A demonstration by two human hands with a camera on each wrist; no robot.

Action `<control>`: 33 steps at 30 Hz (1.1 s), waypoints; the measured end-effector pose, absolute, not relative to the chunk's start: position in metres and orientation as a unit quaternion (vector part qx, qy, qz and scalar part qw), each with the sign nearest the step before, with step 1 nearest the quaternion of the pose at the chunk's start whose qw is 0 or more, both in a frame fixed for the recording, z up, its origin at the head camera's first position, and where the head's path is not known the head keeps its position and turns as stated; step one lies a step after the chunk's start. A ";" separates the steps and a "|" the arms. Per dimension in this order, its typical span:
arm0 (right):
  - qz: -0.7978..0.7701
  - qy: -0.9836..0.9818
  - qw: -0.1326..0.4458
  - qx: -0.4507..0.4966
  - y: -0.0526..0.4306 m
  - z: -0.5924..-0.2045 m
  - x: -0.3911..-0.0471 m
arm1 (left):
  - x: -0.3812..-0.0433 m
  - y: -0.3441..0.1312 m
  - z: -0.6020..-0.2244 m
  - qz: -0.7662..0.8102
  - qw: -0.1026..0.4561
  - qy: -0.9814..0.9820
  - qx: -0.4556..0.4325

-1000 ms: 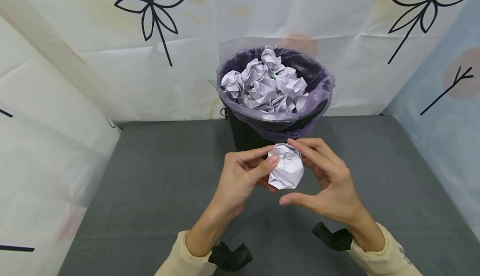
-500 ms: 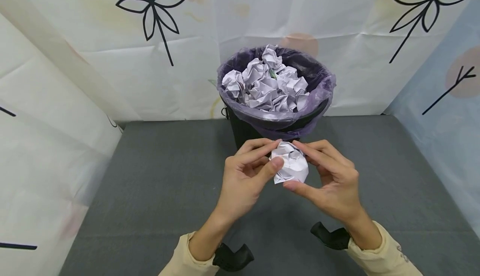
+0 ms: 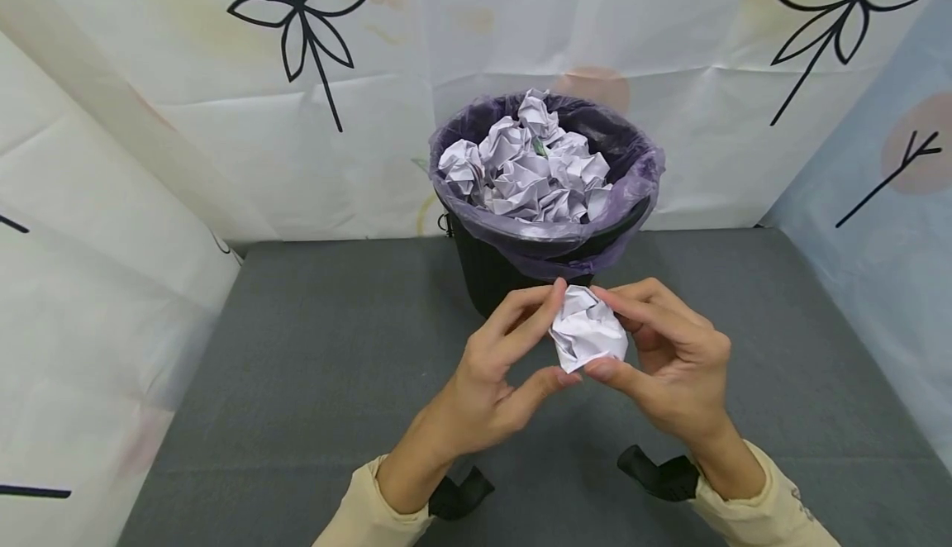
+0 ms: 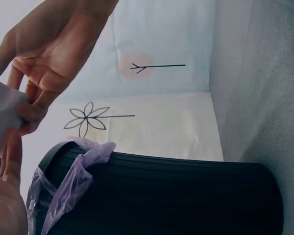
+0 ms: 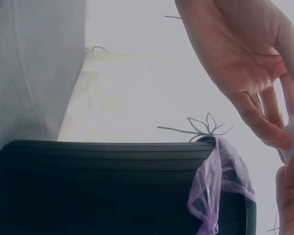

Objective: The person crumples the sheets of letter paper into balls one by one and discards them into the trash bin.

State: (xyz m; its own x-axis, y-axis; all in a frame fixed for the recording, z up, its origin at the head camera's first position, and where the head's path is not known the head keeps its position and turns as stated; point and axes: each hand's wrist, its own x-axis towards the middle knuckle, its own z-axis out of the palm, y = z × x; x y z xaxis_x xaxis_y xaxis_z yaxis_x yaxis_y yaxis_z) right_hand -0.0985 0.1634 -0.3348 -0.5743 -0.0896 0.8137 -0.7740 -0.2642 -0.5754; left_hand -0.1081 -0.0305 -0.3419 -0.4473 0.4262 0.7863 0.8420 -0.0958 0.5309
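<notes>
A crumpled white paper ball (image 3: 587, 330) is between both hands in front of the bin, above the grey surface. My right hand (image 3: 673, 357) pinches it from the right, thumb low and fingers at the top. My left hand (image 3: 494, 373) touches its left edge with extended fingertips, its thumb spread away at the ball's lower edge. Only part of the ball shows at the border of each wrist view. Just beyond the hands stands a black bin (image 3: 479, 262) with a purple liner bag (image 3: 640, 187), heaped with several crumpled paper balls (image 3: 521, 179).
The grey surface (image 3: 320, 365) extends on both sides of the bin. White printed sheeting (image 3: 372, 167) closes off the back and left, and blue sheeting (image 3: 870, 274) the right. Black straps (image 3: 662, 474) stick out at both wrists.
The paper ball has shifted slightly to the right. My right thumb has closed onto it, while my left thumb has come off its face and dropped to the lower edge.
</notes>
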 end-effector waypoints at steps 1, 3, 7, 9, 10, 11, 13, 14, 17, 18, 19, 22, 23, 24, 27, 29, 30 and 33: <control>0.696 -0.548 0.246 0.393 0.163 -0.334 -0.098 | -0.109 -0.030 -0.342 -0.555 0.196 -0.644 -0.489; 0.704 -0.537 0.244 0.395 0.162 -0.333 -0.097 | -0.109 -0.029 -0.343 -0.566 0.206 -0.636 -0.482; 0.714 -0.522 0.244 0.398 0.160 -0.330 -0.096 | -0.108 -0.026 -0.343 -0.597 0.218 -0.618 -0.463; 0.715 -0.518 0.246 0.399 0.159 -0.329 -0.095 | -0.107 -0.024 -0.344 -0.611 0.225 -0.608 -0.455; 0.716 -0.515 0.248 0.401 0.158 -0.328 -0.096 | -0.107 -0.022 -0.344 -0.616 0.229 -0.603 -0.452; 0.715 -0.513 0.251 0.403 0.157 -0.328 -0.096 | -0.107 -0.021 -0.344 -0.621 0.234 -0.598 -0.450; 0.715 -0.507 0.257 0.406 0.156 -0.327 -0.096 | -0.108 -0.019 -0.345 -0.625 0.249 -0.588 -0.450; 0.715 -0.505 0.260 0.408 0.155 -0.326 -0.097 | -0.108 -0.017 -0.345 -0.626 0.256 -0.582 -0.452; 0.714 -0.500 0.268 0.410 0.153 -0.325 -0.097 | -0.111 -0.013 -0.345 -0.627 0.277 -0.567 -0.456; 0.714 -0.499 0.269 0.411 0.153 -0.325 -0.097 | -0.111 -0.012 -0.345 -0.629 0.282 -0.562 -0.456; 0.713 -0.500 0.271 0.410 0.152 -0.324 -0.097 | -0.112 -0.010 -0.345 -0.633 0.285 -0.558 -0.455; 0.708 -0.504 0.278 0.409 0.151 -0.324 -0.098 | -0.113 -0.007 -0.346 -0.648 0.291 -0.545 -0.445; 0.706 -0.505 0.282 0.408 0.151 -0.324 -0.098 | -0.113 -0.006 -0.345 -0.656 0.289 -0.541 -0.440; 0.704 -0.506 0.288 0.407 0.150 -0.324 -0.098 | -0.112 -0.005 -0.345 -0.666 0.285 -0.535 -0.435; 0.701 -0.505 0.304 0.401 0.148 -0.325 -0.099 | -0.113 -0.003 -0.345 -0.698 0.262 -0.517 -0.422; 0.701 -0.505 0.311 0.397 0.147 -0.325 -0.100 | -0.112 -0.003 -0.344 -0.719 0.240 -0.509 -0.409; 0.703 -0.504 0.309 0.395 0.147 -0.326 -0.100 | -0.113 -0.003 -0.343 -0.728 0.229 -0.506 -0.402; 0.714 -0.509 0.280 0.390 0.150 -0.328 -0.099 | -0.112 -0.005 -0.342 -0.747 0.199 -0.509 -0.380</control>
State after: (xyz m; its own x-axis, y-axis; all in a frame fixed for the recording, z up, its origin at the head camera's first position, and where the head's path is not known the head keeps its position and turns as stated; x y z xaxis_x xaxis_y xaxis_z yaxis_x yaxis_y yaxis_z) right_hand -0.0990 0.1498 -0.3280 -0.5382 0.0035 0.8428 -0.7976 -0.3253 -0.5080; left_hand -0.1124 -0.0048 -0.3421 -0.6323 0.0886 0.7697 0.6837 -0.4034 0.6081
